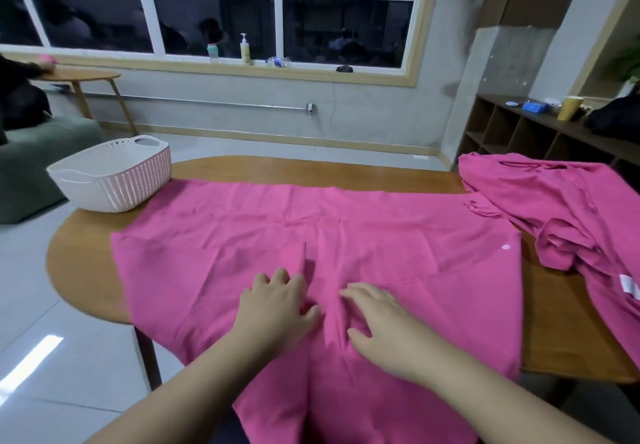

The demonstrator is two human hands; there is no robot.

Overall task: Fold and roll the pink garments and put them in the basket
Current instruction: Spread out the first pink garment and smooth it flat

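Both hands, the left hand [277,301] and right hand [377,319], are pressing flat-fingered, gripping nothing, on the spread pink garment [346,236] right of the empty basket [110,173], another crumpled garment [571,208] waiting farther right—folding barely starting.

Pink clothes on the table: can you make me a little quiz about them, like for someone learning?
1. True or false: the white basket already holds a rolled garment.
2. Where does the crumpled pink garment lie? A) in the basket B) at the table's right end C) on the floor
3. What are the left hand and right hand resting on?

Key: 1. False, none shows inside. 2. B. 3. The spread pink garment on the wooden table.
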